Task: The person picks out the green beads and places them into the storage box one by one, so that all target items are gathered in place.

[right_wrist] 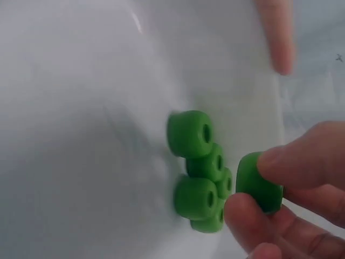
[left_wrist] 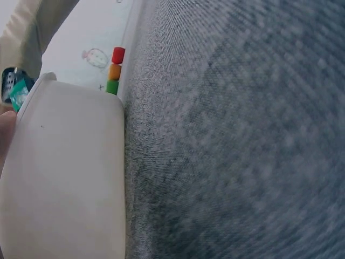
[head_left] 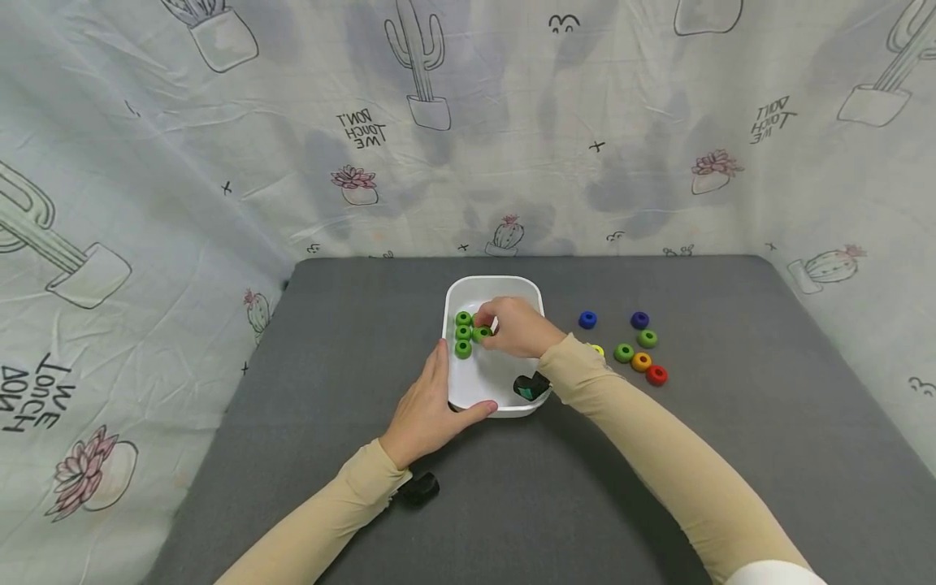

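A white tray (head_left: 497, 386) lies on the grey table, with several green beads (head_left: 463, 332) lined up along its left side. My right hand (head_left: 519, 327) reaches into the tray over them. Between its thumb and fingers it pinches a green bead (right_wrist: 259, 182), seen in the right wrist view above the other green beads (right_wrist: 190, 134). My left hand (head_left: 427, 410) rests against the tray's near left corner, fingers straight along the left wall and thumb at the near rim. The tray's outer wall (left_wrist: 70, 162) fills the left side of the left wrist view.
To the right of the tray lie loose beads: a blue bead (head_left: 588, 319), a dark blue bead (head_left: 639, 320), two green ones, an orange bead (head_left: 641, 361) and a red bead (head_left: 656, 374). A yellow bead (head_left: 597, 350) is partly hidden by the right sleeve. A patterned cloth (head_left: 468, 162) hangs behind the table.
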Demonstrator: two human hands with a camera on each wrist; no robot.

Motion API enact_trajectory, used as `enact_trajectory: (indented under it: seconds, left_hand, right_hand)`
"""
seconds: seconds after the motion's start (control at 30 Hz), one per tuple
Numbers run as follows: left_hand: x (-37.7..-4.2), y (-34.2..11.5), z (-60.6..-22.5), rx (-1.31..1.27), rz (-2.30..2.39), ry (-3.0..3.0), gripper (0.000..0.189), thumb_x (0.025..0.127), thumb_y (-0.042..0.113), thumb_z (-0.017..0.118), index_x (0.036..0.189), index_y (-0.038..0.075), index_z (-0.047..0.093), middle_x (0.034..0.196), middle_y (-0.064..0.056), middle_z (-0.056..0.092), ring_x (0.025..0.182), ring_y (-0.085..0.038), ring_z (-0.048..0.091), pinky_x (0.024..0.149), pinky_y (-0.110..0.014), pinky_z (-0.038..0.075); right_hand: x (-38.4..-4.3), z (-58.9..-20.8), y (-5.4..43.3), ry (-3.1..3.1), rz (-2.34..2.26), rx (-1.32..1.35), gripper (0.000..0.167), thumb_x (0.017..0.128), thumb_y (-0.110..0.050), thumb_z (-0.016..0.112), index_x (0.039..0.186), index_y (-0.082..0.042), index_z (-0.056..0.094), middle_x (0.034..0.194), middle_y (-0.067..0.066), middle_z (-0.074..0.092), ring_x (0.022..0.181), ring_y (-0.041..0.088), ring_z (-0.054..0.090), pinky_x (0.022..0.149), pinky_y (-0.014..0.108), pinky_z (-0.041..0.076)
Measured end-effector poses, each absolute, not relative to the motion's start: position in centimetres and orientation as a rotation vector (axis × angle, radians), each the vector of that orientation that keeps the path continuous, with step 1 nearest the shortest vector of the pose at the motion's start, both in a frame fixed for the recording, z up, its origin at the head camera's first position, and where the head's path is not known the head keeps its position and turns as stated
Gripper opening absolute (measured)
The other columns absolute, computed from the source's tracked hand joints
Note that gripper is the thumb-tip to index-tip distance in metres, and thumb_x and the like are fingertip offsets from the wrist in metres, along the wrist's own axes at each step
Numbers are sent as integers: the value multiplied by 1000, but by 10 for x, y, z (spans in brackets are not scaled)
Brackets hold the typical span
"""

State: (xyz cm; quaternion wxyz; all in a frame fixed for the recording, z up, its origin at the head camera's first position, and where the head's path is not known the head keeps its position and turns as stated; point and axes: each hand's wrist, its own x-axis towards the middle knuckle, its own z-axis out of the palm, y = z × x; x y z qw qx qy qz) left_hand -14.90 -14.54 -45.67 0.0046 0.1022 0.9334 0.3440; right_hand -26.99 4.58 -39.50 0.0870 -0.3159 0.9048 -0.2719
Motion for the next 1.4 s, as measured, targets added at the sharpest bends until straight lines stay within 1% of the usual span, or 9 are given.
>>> enact_trajectory:
  seconds: [0.13,0.2,0.37,0.5,0.8,0.9,1.1,1.3,1.4]
  left_hand:
    - [-149,-145,-457,350,1084,2946,126,84,71,72,167,4,7,173,-12,19,141,-35,50,105,-54,49]
    - [-149,-145,-458,371,1089,2964,125,85,70,73,167,2,9,172,-13,22,138,-34,53,103,-53,50]
    - [-149,-145,-458,392,1092,2982,123,85,68,75,167,2,11,170,-13,26,129,-33,57,97,-51,52]
    - [-149,-145,-457,381,1088,2972,123,85,69,74,167,2,10,171,-13,25,132,-34,56,99,-52,51]
    - [-148,-144,-457,372,1077,2971,125,85,70,73,167,3,8,172,-12,21,135,-35,54,101,-53,50]
    - [-148,-144,-457,362,1079,2972,125,85,71,73,167,3,8,173,-12,21,138,-36,52,103,-54,49]
    - [-148,-143,-458,350,1096,2965,123,85,71,73,167,4,9,172,-13,22,142,-36,49,105,-55,48]
    - [-146,-144,-459,291,1108,2951,123,85,71,73,169,10,7,173,-8,22,144,-34,48,104,-56,48]
    - [-145,-145,-458,254,1116,2926,122,85,72,71,169,13,7,174,-5,21,146,-33,46,105,-57,48]
  right_hand:
    - [-273,-401,37,2685,-734,-916,23,84,-5,77,106,-3,76,102,9,75,92,22,68,88,38,55]
    - [-273,-403,34,2675,-705,-901,23,84,-5,78,107,-3,76,103,9,75,95,22,66,90,38,54]
    - [-272,-408,28,2678,-670,-889,21,84,-5,80,104,-3,76,100,8,76,90,20,64,86,36,53]
    - [-272,-411,27,2687,-655,-880,21,85,-4,80,105,-1,75,99,10,75,85,19,60,81,34,52]
    - [-271,-408,32,2685,-652,-822,25,86,-6,77,111,-3,75,100,11,72,93,23,64,87,39,53]
    - [-269,-404,36,2694,-696,-830,25,86,-7,75,111,-2,75,101,13,73,94,25,66,87,40,54]
    - [-262,-394,50,2726,-791,-875,26,88,-8,73,113,0,74,103,16,73,90,25,67,82,39,55]
    - [-254,-382,66,2745,-882,-818,27,93,-12,73,117,-2,74,102,11,73,85,22,66,76,37,55]
    - [-250,-380,77,2747,-923,-762,25,95,-14,72,118,-5,74,105,9,72,86,21,66,75,36,56]
